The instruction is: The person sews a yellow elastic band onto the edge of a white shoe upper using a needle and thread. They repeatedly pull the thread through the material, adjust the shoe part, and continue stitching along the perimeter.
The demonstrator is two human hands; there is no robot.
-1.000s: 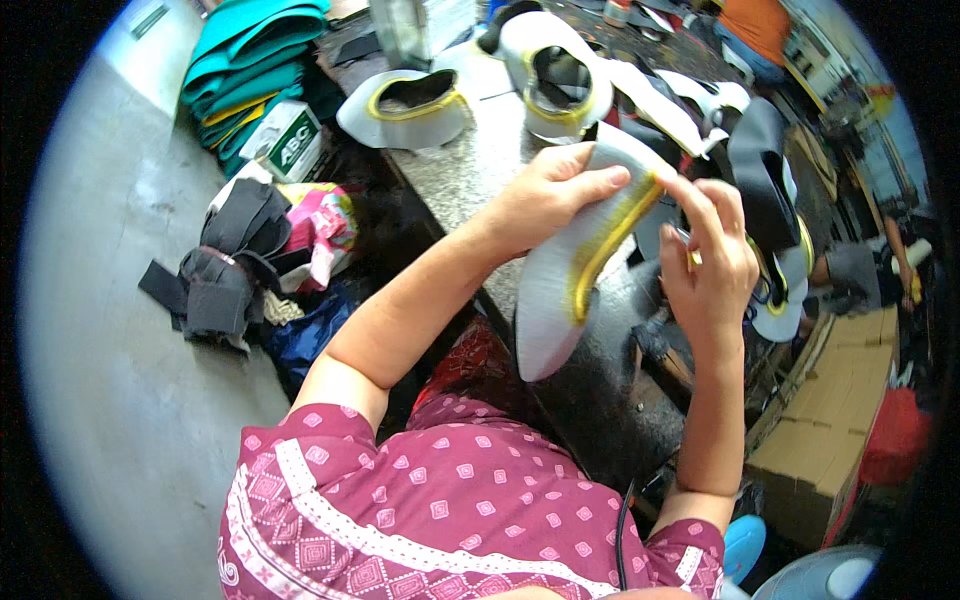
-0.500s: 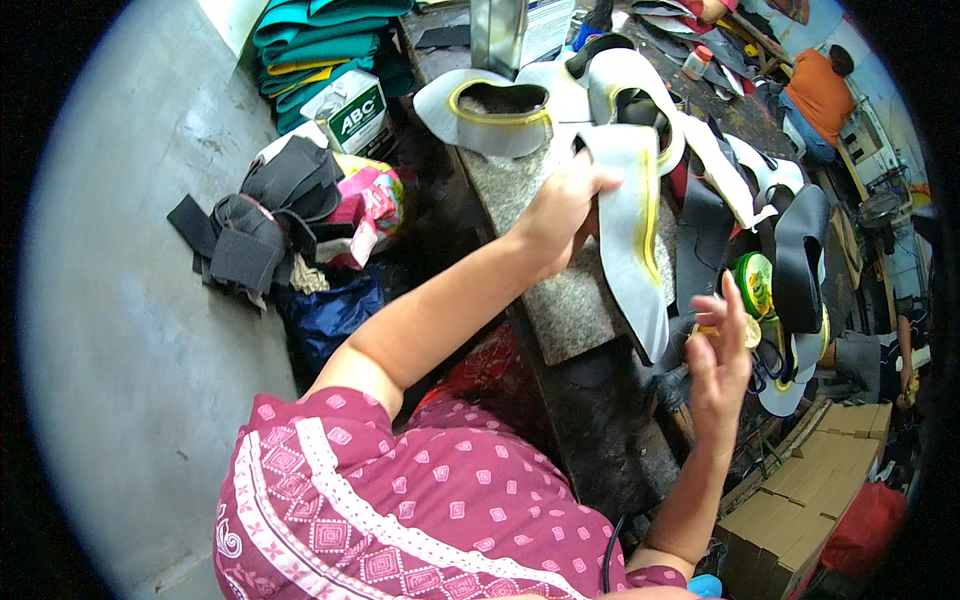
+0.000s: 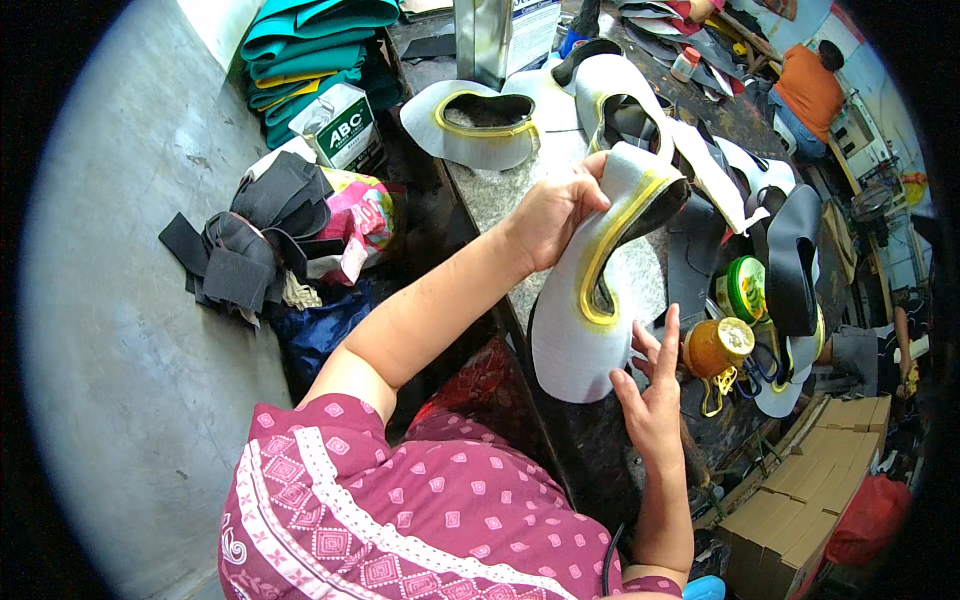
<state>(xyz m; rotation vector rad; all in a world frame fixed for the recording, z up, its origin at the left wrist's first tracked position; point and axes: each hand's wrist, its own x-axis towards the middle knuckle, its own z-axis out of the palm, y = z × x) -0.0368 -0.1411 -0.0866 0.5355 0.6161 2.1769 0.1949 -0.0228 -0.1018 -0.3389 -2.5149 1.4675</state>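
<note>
My left hand [image 3: 562,212] pinches the far end of a pale grey shoe upper [image 3: 575,340], thumb on top. A yellow glue-like band runs along the curved opening of this upper, and its near end hangs over the table edge. My right hand [image 3: 655,405] is beside the upper's near right edge, fingers apart and stretched; whether a fingertip touches it I cannot tell. Another grey upper with a yellow-edged opening [image 3: 455,140] lies on the stone slab [image 3: 515,195]. One more like it [image 3: 600,85] rests to its right.
An amber jar [image 3: 705,345] and a green-rimmed round container [image 3: 740,285] stand right of my hands. Black uppers [image 3: 795,260] lie beyond them. A metal can [image 3: 482,45] stands at the back. Dark fabric scraps [image 3: 240,250] are at left, cardboard boxes [image 3: 800,490] at lower right. A person in orange [image 3: 808,90] sits far off.
My left hand has turned the upper, so its yellow-banded opening now shows, and its near end has swung left. My right hand has moved left, closer to the upper.
</note>
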